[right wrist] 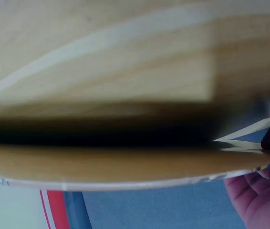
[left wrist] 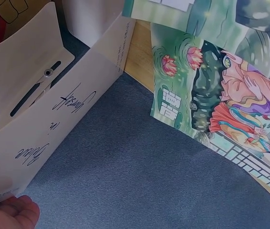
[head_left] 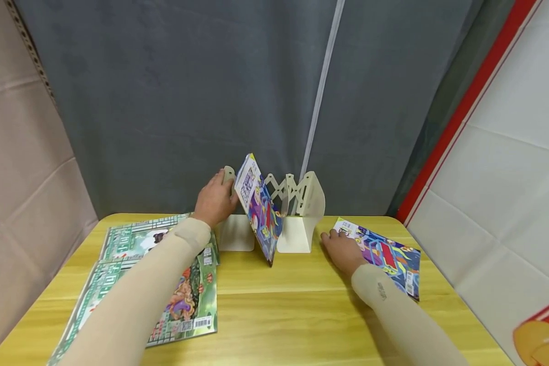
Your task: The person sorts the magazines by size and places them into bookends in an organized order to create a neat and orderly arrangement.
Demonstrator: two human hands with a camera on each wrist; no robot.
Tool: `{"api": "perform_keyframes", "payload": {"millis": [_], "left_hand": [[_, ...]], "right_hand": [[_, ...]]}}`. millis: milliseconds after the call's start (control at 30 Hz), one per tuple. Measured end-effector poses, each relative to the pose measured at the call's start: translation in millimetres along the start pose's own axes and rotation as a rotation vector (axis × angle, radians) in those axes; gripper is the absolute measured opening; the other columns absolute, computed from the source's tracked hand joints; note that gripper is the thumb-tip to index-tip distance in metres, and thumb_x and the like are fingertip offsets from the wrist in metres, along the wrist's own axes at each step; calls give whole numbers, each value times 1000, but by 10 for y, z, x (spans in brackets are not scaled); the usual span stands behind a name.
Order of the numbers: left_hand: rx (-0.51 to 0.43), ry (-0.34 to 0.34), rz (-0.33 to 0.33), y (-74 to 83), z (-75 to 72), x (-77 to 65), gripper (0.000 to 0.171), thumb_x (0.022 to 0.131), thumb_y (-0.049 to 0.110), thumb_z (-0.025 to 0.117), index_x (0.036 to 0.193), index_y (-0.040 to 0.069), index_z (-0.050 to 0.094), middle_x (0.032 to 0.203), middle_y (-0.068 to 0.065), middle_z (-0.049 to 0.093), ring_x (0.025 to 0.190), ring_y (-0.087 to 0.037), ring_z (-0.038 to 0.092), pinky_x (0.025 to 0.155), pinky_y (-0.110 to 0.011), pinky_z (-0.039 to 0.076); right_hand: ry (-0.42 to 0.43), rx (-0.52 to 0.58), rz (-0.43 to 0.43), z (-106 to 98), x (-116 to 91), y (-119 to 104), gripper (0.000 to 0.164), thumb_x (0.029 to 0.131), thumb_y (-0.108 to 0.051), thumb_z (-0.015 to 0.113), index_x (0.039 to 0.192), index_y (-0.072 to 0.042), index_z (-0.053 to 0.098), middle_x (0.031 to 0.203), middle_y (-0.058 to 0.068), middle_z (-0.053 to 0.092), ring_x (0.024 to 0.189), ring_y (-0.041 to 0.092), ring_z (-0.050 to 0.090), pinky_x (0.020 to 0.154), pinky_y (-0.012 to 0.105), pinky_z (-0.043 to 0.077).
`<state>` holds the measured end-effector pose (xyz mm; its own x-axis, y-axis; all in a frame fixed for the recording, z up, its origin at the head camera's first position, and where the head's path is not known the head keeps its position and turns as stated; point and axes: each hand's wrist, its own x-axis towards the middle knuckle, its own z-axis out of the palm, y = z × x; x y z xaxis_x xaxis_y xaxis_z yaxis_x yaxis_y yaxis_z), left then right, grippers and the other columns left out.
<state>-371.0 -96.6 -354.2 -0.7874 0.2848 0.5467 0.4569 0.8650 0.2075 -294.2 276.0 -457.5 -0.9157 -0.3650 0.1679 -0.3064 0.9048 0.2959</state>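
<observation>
My left hand (head_left: 216, 199) grips the left end plate of a white expandable bookend (head_left: 312, 203) at the back of the table. In the left wrist view, curled fingers (left wrist: 20, 210) hold that plate's edge, next to handwriting-style lettering. A colourful magazine (head_left: 261, 208) leans upright inside the bookend, its lower corner jutting out in front. At the right, my right hand (head_left: 343, 252) pinches the left edge of a second purple-and-blue magazine (head_left: 395, 256) lying on the table. The right wrist view shows thumb and fingers on either side of its edge.
Two green illustrated magazines (head_left: 203, 315) overlap at the table's left, partly under my left forearm. A grey curtain (head_left: 201, 91) hangs right behind the wooden table (head_left: 274, 315). A white panel with a red border (head_left: 498, 203) stands along the right side.
</observation>
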Motion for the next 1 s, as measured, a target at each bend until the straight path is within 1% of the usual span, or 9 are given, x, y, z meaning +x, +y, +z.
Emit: {"api": "perform_keyframes", "payload": {"millis": [133, 233, 367, 533, 700, 1000], "left_hand": [[-1, 3, -3, 4, -5, 1, 45, 97, 25, 57, 134, -2, 60, 149, -30, 39, 133, -45, 44, 107, -55, 38], [-2, 5, -5, 3, 1, 2, 45, 97, 24, 58, 133, -2, 60, 149, -30, 39, 133, -45, 44, 107, -55, 38], [-5, 2, -4, 0, 6, 3, 45, 97, 24, 57, 134, -2, 60, 150, -30, 39, 133, -45, 44, 107, -55, 38], [-4, 1, -4, 0, 2, 0, 45, 97, 24, 57, 133, -2, 61, 150, -30, 39, 133, -45, 44, 107, -55, 38], [-5, -4, -12, -7, 2, 1, 45, 97, 25, 57, 133, -2, 60, 150, -30, 38, 134, -45, 43, 108, -55, 37], [-2, -1, -5, -14, 17, 6, 45, 97, 25, 57, 133, -2, 61, 150, -30, 39, 133, -45, 44, 108, -54, 38]], "right_hand": [[47, 3, -5, -26, -20, 18, 17, 95, -2, 56, 110, -8, 50, 97, 16, 56, 86, 36, 60, 59, 48, 55], [51, -1, 3, -53, -30, 13, 13, 98, -6, 53, 110, -9, 51, 98, 16, 56, 89, 37, 59, 70, 51, 54], [36, -12, 15, -72, -40, 6, 12, 100, -9, 53, 111, -10, 51, 101, 15, 57, 95, 37, 58, 85, 56, 49], [45, -22, 9, -96, -54, 1, 14, 98, -8, 54, 112, -9, 51, 101, 15, 57, 97, 37, 58, 86, 57, 49], [61, -16, 8, -162, -71, -3, 15, 98, -7, 54, 113, -9, 52, 103, 16, 57, 99, 38, 58, 87, 56, 50], [103, -10, 21, -249, -104, 16, 19, 96, -5, 56, 114, -7, 52, 104, 16, 58, 98, 37, 59, 82, 53, 52]]}}
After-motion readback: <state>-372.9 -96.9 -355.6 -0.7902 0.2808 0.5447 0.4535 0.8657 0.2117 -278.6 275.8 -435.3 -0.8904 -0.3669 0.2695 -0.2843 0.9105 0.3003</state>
